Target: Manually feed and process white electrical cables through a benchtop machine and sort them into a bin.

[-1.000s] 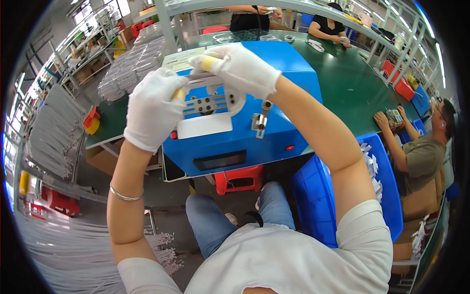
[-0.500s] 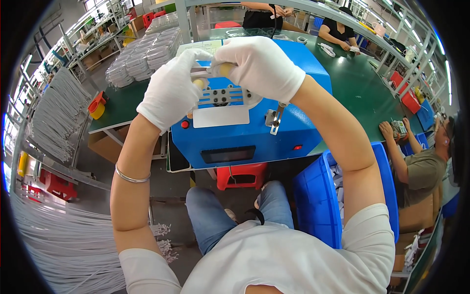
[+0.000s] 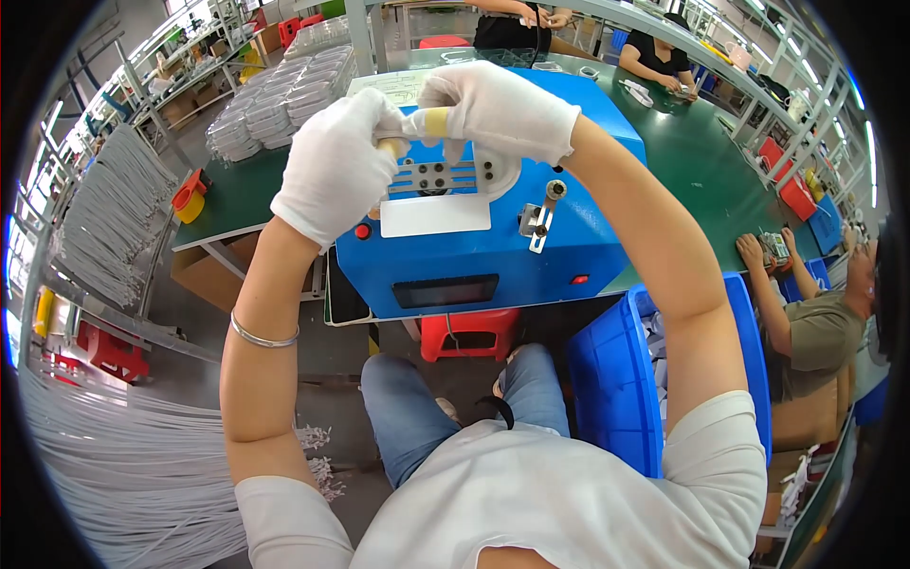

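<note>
Both my hands wear white gloves and meet above the far left part of a blue machine [image 3: 569, 237]. My left hand [image 3: 339, 161] has its fingers curled closed. My right hand [image 3: 502, 112] is bent over from the right, fingers pinched toward the left one. Pale yellow bands [image 3: 436, 121] show at the thumbs. Whatever lies between the fingertips is small or hidden; I cannot make it out. Just below the hands are the machine's slotted metal plate [image 3: 434, 178] with black screws and a blank white plate [image 3: 435, 216]. A metal bracket [image 3: 540, 220] stands to their right.
Clear plastic trays [image 3: 284, 100] are stacked at the back left. A blue bin [image 3: 616, 389] with white parts stands by my right arm. Bundles of white cables [image 3: 133, 474] hang at left. A red stool [image 3: 469, 334] is under the table. Co-workers sit behind and at right.
My hands have shifted slightly, the right one rising and turning flatter, its wrist moving left off the metal bracket. The white and grey piece seen between the fingers is no longer distinct.
</note>
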Demonstrator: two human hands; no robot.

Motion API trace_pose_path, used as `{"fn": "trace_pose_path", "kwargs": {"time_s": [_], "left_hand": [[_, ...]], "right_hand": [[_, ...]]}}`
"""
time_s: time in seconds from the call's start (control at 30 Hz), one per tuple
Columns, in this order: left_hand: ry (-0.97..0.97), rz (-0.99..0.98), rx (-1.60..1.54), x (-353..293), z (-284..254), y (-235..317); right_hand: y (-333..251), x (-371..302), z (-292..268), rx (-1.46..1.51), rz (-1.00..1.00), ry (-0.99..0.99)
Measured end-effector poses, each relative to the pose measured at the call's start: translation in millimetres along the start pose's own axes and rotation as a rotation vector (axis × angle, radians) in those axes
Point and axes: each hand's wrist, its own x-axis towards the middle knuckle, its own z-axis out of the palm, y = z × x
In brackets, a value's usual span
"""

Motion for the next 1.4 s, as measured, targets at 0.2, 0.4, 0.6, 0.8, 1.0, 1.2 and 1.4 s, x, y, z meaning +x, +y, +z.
{"fn": "trace_pose_path", "kwargs": {"time_s": [0.2, 0.4, 0.6, 0.8, 1.0, 1.2, 1.4], "left_hand": [[0.225, -0.003, 0.029, -9.6, 0.0, 5.7], [0.371, -0.372, -0.623, -78.3, 34.8, 14.3], [0.482, -0.376, -0.577, -77.3, 45.7, 28.7], [0.214, -0.757, -1.438, -100.7, 81.8, 46.7], [0.405, -0.455, -1.413, -79.7, 65.9, 80.8], [-0.040, -0.296, -0.833, -81.2, 3.2, 103.1], [-0.554, -0.816, -0.678, -165.3, -7.1, 41.2]], "right_hand": [[11.0, -4.8, 7.2, 0.161, 0.164, 0.033], [33.4, -32.0, -5.9, 0.378, 0.056, 0.040], [40.5, -27.7, -9.8, 0.337, 0.032, -0.071], [12.1, -25.4, -9.6, 0.187, 0.078, -0.124], [-0.1, -28.8, -11.0, -0.166, -0.196, 0.108], [36.1, -104.4, -87.3, 0.380, 0.246, 0.283], [169.0, -243.9, -122.6, 0.293, 0.899, 0.916]]}}
